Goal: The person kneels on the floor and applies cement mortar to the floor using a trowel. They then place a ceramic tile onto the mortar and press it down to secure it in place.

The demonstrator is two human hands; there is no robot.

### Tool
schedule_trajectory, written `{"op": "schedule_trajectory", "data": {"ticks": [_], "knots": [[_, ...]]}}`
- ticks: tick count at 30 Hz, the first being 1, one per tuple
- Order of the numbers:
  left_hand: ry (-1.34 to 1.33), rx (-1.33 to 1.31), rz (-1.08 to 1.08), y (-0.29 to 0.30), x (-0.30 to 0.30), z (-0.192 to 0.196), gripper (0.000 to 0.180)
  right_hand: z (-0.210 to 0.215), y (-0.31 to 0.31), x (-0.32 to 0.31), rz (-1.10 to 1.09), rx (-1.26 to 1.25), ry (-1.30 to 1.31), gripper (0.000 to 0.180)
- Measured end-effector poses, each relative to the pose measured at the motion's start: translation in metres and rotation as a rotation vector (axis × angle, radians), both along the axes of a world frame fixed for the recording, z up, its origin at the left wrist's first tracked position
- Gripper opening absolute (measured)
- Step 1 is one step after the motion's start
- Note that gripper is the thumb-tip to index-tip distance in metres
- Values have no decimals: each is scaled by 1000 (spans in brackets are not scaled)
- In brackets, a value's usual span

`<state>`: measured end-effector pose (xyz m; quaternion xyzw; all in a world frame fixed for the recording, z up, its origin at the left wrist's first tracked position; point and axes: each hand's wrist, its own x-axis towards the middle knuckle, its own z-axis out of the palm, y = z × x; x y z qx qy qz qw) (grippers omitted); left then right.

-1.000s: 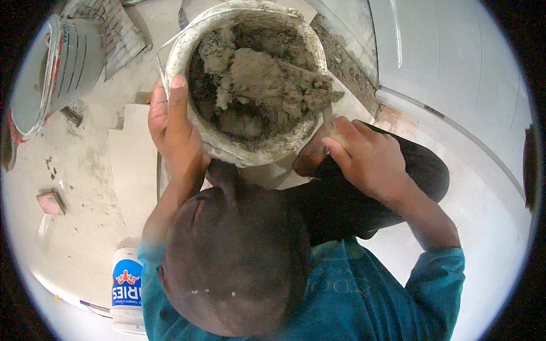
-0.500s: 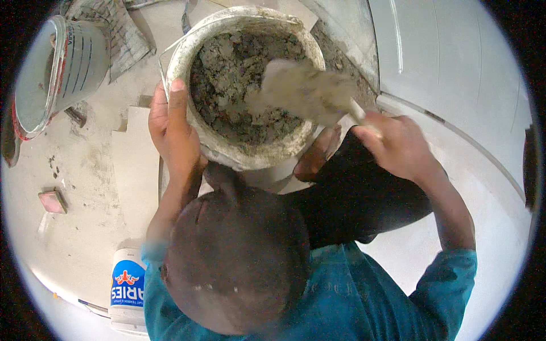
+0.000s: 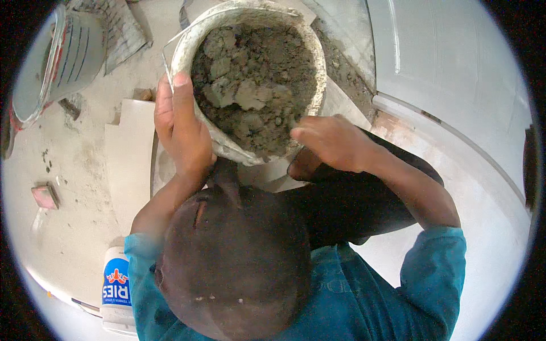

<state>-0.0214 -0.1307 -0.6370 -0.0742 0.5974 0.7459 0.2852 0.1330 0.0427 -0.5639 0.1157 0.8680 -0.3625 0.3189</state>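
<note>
A white bucket (image 3: 193, 62), smeared grey, stands tilted at the top centre and is full of lumpy grey mortar (image 3: 256, 85). My left hand (image 3: 182, 131) grips its left rim and wall, thumb over the edge. At the bucket's lower right rim, my right hand (image 3: 335, 142) is closed in a fist, knuckles up. Whatever it holds is hidden under the hand and behind the rim. My head and teal shirt fill the lower middle of the view.
A second pale bucket (image 3: 57, 62) lies at the upper left. Pale tile pieces (image 3: 131, 165) lie on the dusty floor below the left hand, with a small pink block (image 3: 45, 196) further left. A white jar with a blue label (image 3: 116, 284) stands lower left. A white door panel (image 3: 455, 85) is at the right.
My right hand lifted a trowel loaded with mortar over the bucket, then dropped to the lower right rim, where the blade is out of sight. The left hand kept its grip.
</note>
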Motion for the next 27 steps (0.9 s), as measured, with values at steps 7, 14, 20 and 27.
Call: {"op": "schedule_trajectory", "data": {"ticks": [7,14,20,27], "knots": [[-130,-30,55,-3,-9,-8,39,51,-11,-28,220,762,-78,29],[13,-14,-69,0,-17,-4,36,107,-2,-95,762,1257,-22,26],[-7,-3,-55,11,-37,-4,37,41,-40,-85,834,1276,227,26],[-69,36,36,1,-26,-7,36,67,31,-5,350,687,369,22]]}}
